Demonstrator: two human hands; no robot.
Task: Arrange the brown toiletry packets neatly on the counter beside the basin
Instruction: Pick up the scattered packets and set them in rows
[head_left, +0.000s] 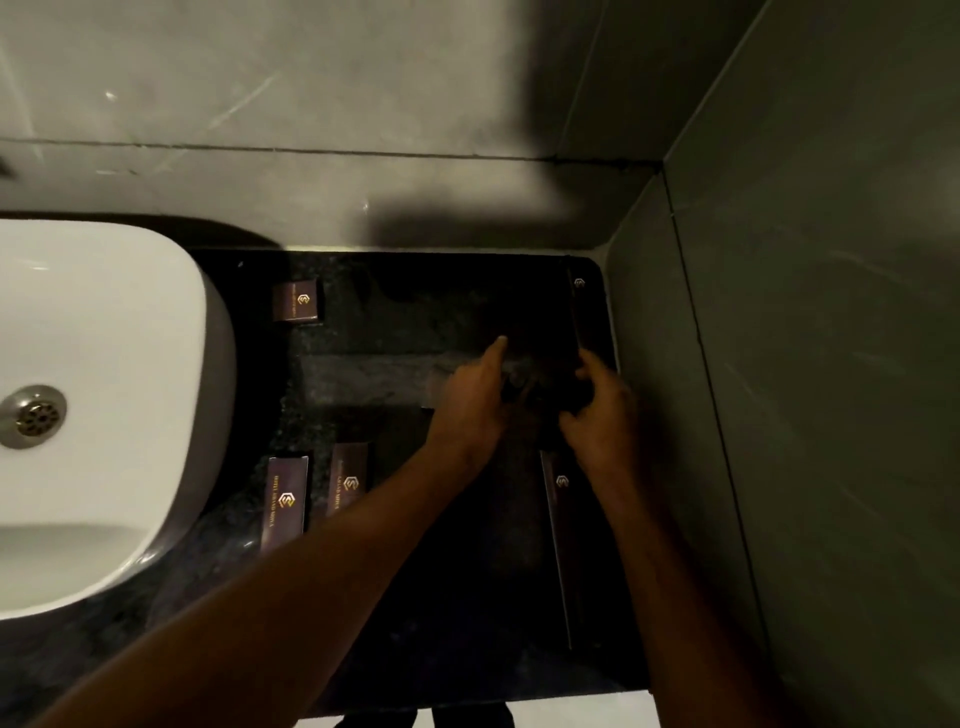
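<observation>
Both hands meet over the dark counter (395, 332) to the right of the white basin (104, 364), in deep shadow. The left hand (475, 397) has its index finger stretched forward and the other fingers curled under; the right hand (602, 410) is bent inward, fingers curled around something dark between the two hands — too dim to tell what it is, or whether it is truly gripped. A small square brown packet (300, 301) lies near the back, just beside the basin. Two long brown packets (284, 501) (349, 480) lie side by side near the front, partly under the left forearm. Two more long packets (586, 312) (558, 519) lie along the right edge — close to the grey wall (779, 364).
</observation>
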